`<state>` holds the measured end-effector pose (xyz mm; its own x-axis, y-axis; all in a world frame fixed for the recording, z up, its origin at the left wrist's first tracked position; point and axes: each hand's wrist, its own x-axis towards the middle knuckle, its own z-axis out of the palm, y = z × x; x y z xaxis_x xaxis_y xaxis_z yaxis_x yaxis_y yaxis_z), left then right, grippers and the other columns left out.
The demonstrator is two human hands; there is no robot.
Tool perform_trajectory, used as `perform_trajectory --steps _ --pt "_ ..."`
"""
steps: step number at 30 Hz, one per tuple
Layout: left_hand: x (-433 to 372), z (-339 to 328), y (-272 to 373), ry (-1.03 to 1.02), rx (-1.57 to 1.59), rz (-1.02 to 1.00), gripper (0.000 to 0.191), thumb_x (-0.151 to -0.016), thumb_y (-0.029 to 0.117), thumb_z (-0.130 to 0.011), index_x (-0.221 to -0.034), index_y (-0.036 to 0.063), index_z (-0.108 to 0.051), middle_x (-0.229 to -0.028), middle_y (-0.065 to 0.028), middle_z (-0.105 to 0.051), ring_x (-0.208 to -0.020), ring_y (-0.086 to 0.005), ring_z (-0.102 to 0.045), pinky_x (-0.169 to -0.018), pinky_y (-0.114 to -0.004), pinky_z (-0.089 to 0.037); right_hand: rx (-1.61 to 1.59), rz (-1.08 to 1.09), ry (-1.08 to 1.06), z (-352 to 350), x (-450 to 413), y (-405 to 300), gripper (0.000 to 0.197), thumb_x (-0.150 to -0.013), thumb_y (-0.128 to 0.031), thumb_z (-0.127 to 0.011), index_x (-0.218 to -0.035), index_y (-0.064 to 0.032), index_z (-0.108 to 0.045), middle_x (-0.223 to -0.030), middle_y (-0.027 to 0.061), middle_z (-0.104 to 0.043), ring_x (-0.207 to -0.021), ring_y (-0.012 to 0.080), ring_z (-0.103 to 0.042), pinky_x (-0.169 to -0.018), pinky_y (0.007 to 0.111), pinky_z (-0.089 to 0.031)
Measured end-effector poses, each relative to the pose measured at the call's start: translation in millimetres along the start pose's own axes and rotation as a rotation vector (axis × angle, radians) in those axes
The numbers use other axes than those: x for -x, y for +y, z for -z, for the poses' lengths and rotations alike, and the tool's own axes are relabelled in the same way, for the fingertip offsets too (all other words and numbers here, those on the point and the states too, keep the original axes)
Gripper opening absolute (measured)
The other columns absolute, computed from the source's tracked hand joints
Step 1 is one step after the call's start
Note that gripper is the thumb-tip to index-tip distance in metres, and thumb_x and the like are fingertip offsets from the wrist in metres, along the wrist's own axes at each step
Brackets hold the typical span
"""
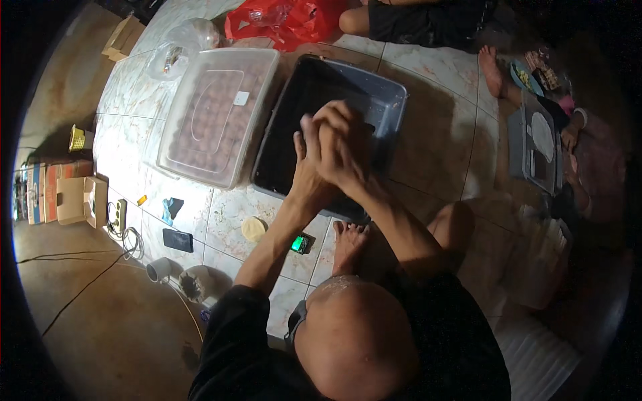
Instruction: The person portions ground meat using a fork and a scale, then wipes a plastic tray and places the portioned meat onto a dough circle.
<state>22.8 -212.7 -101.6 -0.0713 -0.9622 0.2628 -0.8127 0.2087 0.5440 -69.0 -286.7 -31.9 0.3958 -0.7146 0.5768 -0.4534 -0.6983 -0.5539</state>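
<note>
Both my hands are brought together above a dark grey plastic tub on the tiled floor. My left hand lies against my right hand, with bent fingers and some blur. Whether anything is between the palms is hidden. Close beside the tub on the left sits a lidded translucent plastic box, filled with many round brownish pieces in rows. A small white label is on its lid. The inside of the tub is dark and partly covered by my hands, so its contents cannot be made out.
A round cream-coloured disc, a small device with a green display and a smartphone lie on the tiles. A power strip and cardboard boxes stand left. A red plastic bag lies beyond; other people sit at top and right.
</note>
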Motion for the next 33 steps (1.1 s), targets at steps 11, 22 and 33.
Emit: perform_trajectory --steps 11,22,33 --pt "17.4 12.2 14.9 -0.132 -0.485 0.123 0.077 -0.094 0.012 -0.049 -0.162 0.0433 -0.031 -0.155 -0.0441 -0.028 -0.149 -0.0622 -0.015 -0.115 -0.081 0.002 0.121 -0.39 -0.125 13.6 -33.2 47.0 0.06 -0.108 -0.038 -0.043 -0.069 0.0002 -0.068 -0.073 0.0279 -0.068 -0.073 0.0449 -0.07 -0.067 0.052 -0.055" --pt "15.6 31.9 4.2 -0.098 -0.518 0.02 0.082 -0.091 0.011 -0.06 -0.159 0.0495 -0.035 -0.166 -0.0367 -0.006 -0.153 -0.0583 -0.01 -0.116 -0.08 -0.002 0.304 -0.368 -0.157 -29.3 1.6 157.1 0.059 -0.109 -0.044 -0.045 -0.073 -0.0018 -0.067 -0.07 0.0207 -0.066 -0.07 0.0505 -0.065 -0.067 0.056 -0.053" --pt "5.7 33.8 9.9 -0.092 -0.463 -0.098 0.061 -0.092 0.026 -0.057 -0.15 0.0098 -0.053 -0.17 -0.0274 -0.013 -0.156 -0.0518 -0.004 -0.121 -0.074 0.001 0.299 -0.537 -0.345 1.3 -7.6 57.5 0.067 -0.11 -0.045 -0.031 -0.082 -0.0002 -0.073 -0.08 0.0292 -0.068 -0.08 0.0478 -0.071 -0.071 0.055 -0.057"
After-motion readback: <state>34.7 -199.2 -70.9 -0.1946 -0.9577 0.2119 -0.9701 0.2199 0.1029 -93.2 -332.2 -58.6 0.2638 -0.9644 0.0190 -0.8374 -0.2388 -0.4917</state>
